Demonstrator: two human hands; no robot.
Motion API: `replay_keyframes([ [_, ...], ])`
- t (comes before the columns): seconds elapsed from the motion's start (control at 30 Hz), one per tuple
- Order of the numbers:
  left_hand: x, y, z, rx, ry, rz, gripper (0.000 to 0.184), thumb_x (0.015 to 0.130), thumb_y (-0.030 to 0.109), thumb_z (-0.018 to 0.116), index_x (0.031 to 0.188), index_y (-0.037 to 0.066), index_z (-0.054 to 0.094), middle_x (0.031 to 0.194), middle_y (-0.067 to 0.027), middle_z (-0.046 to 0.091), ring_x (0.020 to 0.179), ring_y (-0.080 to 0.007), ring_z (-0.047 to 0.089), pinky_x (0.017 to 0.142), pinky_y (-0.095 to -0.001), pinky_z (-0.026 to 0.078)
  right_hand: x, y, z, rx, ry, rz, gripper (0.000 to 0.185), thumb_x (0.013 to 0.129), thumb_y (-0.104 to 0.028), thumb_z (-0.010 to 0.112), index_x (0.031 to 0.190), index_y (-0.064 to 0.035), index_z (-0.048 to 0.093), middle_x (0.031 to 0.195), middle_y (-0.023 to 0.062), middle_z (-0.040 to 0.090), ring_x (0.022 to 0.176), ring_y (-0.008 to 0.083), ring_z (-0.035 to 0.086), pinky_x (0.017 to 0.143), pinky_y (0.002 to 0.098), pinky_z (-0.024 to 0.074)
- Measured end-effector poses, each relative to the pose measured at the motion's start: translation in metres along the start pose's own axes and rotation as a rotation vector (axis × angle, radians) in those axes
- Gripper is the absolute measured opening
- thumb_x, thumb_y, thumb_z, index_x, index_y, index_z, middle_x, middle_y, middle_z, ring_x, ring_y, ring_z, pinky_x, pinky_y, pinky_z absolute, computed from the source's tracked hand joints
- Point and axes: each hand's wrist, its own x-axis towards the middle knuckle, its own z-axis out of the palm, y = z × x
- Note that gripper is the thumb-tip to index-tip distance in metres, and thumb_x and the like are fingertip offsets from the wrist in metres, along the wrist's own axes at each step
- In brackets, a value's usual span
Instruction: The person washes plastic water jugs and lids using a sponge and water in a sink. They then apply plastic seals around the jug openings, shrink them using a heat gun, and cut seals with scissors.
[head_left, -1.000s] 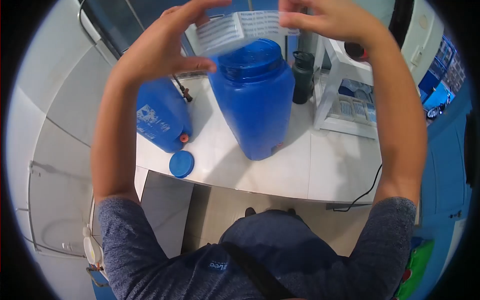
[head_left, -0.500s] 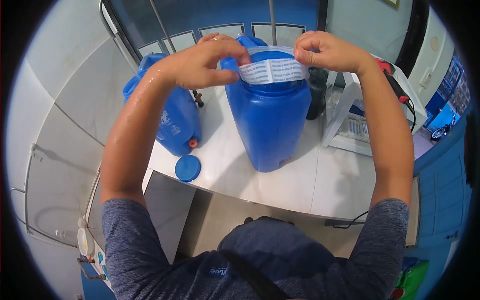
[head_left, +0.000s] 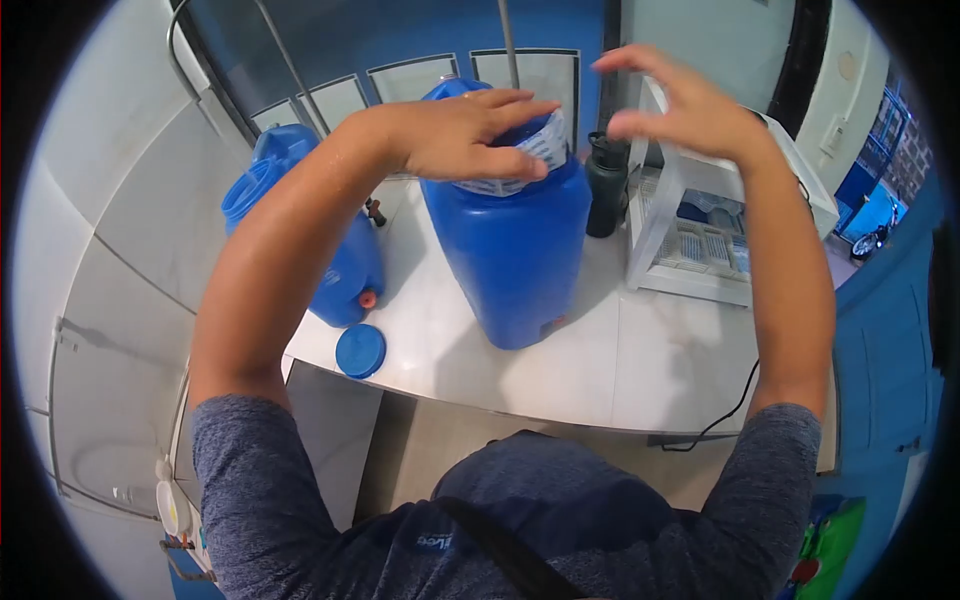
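Left grip (head_left: 460, 142) spread over printed band (head_left: 549, 146), masking part of it and the mouth of blue jug (head_left: 512, 255); contact unclear; right grip (head_left: 690, 112) wide, apart from jug

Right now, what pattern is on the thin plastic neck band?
The thin plastic band shows dark print on white, best in the head view.

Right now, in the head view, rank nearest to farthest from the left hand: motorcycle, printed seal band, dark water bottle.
1. Printed seal band: at the blue jug's mouth, partly covered by the left hand.
2. Dark water bottle: right of the jug.
3. Motorcycle: outside, far right.
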Motion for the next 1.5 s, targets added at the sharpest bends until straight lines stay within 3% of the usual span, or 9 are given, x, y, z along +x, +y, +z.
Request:
replay_keyframes([
  [0.13,0.007,-0.002,-0.021,-0.216,0.039,0.029,0.087,0.083,0.066,0.058,0.154,0.020,0.039,0.160,-0.0215,0.028,0.146,-0.0418,0.032,0.116,-0.0510,0.034,-0.024,0.120,-0.063,-0.569,0.063,0.470,0.064,0.082,-0.046,0.075,0.120,0.0033,0.063,0.120,0.0213,0.067,0.114,0.0349,0.063,0.098,0.0408,0.0479],
  [0.23,0.019,0.001,-0.025,-0.221,-0.016,-0.018,0.085,0.079,0.065,0.062,0.150,0.021,0.044,0.150,-0.0222,0.039,0.139,-0.0424,0.040,0.112,-0.0511,0.040,-0.041,0.157,-0.078,-0.672,-0.409,0.898,0.069,0.077,-0.052,0.076,0.114,0.0059,0.069,0.113,0.0231,0.070,0.103,0.0359,0.068,0.091,0.0426,0.0517],
  [0.53,0.051,0.023,-0.022,-0.161,-0.312,-0.091,0.091,0.071,0.066,0.065,0.147,0.019,0.046,0.145,-0.0217,0.046,0.131,-0.0439,0.050,0.106,-0.0506,0.045,-0.055,0.188,-0.055,-0.500,-0.317,1.082,0.056,0.070,-0.035,0.078,0.114,-0.0004,0.071,0.117,0.0194,0.070,0.104,0.0341,0.069,0.090,0.0387,0.0528],
  [0.67,0.046,0.025,-0.022,-0.034,-0.258,-0.075,0.100,0.070,0.063,0.066,0.155,0.019,0.035,0.150,-0.0235,0.040,0.135,-0.0467,0.044,0.108,-0.0546,0.044,-0.066,0.186,-0.054,-0.510,-0.186,1.075,0.056,0.071,-0.029,0.075,0.120,-0.0024,0.069,0.116,0.0180,0.070,0.098,0.0308,0.070,0.089,0.0378,0.0528],
  [0.8,0.019,0.013,-0.029,-0.100,-0.175,-0.037,0.113,0.065,0.063,0.072,0.159,0.021,0.027,0.154,-0.0248,0.034,0.139,-0.0507,0.039,0.109,-0.0591,0.042,-0.093,0.156,-0.057,0.061,0.550,0.768,0.065,0.079,-0.028,0.077,0.134,-0.0013,0.054,0.091,0.0041,0.064,0.071,0.0123,0.060,0.064,0.0293,0.0499],
  [0.93,0.003,0.003,-0.009,0.179,-0.112,0.123,0.110,0.066,0.065,0.072,0.157,0.020,0.032,0.152,-0.0230,0.036,0.136,-0.0492,0.042,0.107,-0.0569,0.046,-0.123,0.097,-0.058,0.552,0.650,0.687,0.049,0.085,-0.030,0.076,0.123,-0.0024,0.061,0.099,0.0047,0.066,0.079,0.0114,0.063,0.070,0.0257,0.0504],
  [1.03,0.026,0.015,-0.027,-0.254,-0.093,0.059,0.099,0.067,0.056,0.071,0.152,0.018,0.040,0.148,-0.0218,0.041,0.133,-0.0473,0.046,0.105,-0.0570,0.048,-0.141,0.072,-0.044,0.710,0.651,0.596,0.046,0.086,-0.021,0.073,0.125,0.0011,0.060,0.109,0.0089,0.068,0.081,0.0133,0.064,0.071,0.0263,0.0520],
  [1.2,0.052,0.024,-0.029,-0.065,-0.324,0.003,0.086,0.065,0.050,0.071,0.141,0.017,0.050,0.138,-0.0207,0.053,0.127,-0.0443,0.052,0.100,-0.0554,0.051,-0.164,0.028,-0.014,0.825,0.647,0.495,0.045,0.087,-0.013,0.067,0.128,0.0048,0.059,0.118,0.0138,0.067,0.083,0.0146,0.065,0.074,0.0285,0.0533],
  [1.5,0.043,0.013,-0.002,0.071,-0.236,0.047,0.116,0.063,0.072,0.074,0.156,0.017,0.031,0.153,-0.0242,0.038,0.142,-0.0468,0.036,0.115,-0.0578,0.035,-0.222,-0.009,0.019,0.761,0.584,0.570,0.066,0.078,-0.024,0.075,0.133,0.0048,0.054,0.118,0.0159,0.063,0.079,0.0172,0.064,0.069,0.0315,0.0506],
])
